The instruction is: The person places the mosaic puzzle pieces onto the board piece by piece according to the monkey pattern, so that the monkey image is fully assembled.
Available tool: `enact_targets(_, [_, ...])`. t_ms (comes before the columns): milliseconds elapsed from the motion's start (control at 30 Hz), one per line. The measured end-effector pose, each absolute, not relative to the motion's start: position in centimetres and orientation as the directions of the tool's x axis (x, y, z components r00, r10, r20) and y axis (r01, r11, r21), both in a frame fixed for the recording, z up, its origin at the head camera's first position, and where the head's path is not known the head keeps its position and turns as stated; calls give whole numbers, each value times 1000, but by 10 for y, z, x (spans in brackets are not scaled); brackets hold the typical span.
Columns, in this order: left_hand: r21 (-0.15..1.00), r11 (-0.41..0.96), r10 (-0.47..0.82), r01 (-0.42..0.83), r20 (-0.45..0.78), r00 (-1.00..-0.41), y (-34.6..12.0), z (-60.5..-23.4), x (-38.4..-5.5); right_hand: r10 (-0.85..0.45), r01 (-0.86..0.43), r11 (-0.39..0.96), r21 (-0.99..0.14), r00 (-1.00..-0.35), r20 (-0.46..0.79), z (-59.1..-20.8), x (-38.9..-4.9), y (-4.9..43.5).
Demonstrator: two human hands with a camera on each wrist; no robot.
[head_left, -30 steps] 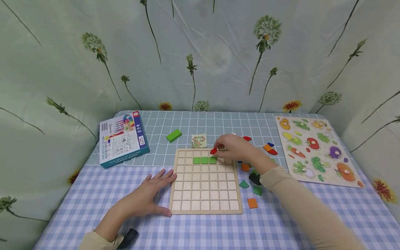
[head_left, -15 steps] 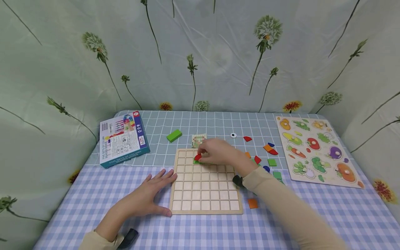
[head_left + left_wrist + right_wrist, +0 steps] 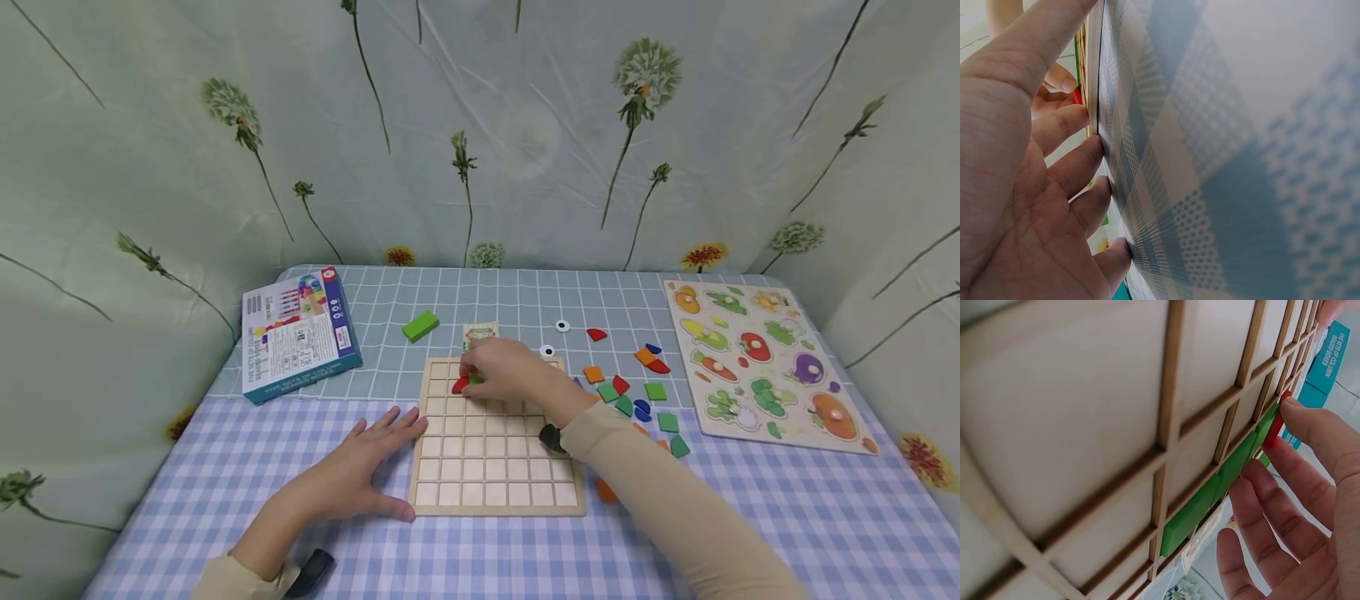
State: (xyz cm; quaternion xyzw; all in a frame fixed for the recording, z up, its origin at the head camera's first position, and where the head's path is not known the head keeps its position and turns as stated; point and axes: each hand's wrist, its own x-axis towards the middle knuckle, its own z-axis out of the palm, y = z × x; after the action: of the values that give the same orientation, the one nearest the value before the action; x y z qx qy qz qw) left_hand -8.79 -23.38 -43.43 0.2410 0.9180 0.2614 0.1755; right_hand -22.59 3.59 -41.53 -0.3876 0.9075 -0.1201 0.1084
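A wooden grid board [image 3: 495, 471] lies in the middle of the table. My right hand [image 3: 504, 368] is over its far part and pinches a red curved-edge piece [image 3: 460, 386] between thumb and finger. In the right wrist view, that red piece [image 3: 1276, 428] stands at the end of a row of green square tiles [image 3: 1190, 515] in the grid. The head view has most of this row hidden behind the hand. With fingers spread, my left hand [image 3: 363, 469] rests on the cloth, its thumb and fingertips at the board's left edge.
Right of the board lie several loose red, green, orange and blue pieces [image 3: 656, 392]. Two eye discs [image 3: 562, 326], a pattern card [image 3: 480, 332] and a green block [image 3: 421, 326] are behind it. A box [image 3: 300, 337] stands left, a vegetable puzzle board [image 3: 768, 367] right.
My right hand has moved left across the board's far part, carrying the red piece to the left end of the green row. My left hand has stayed in place.
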Motion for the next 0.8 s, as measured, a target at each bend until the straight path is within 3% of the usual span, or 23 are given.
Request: enact_targets(800, [558, 762, 516, 329, -216, -829, -233, -436, -88, -730, -687, 671, -280, -679, -83, -421, -225, 32])
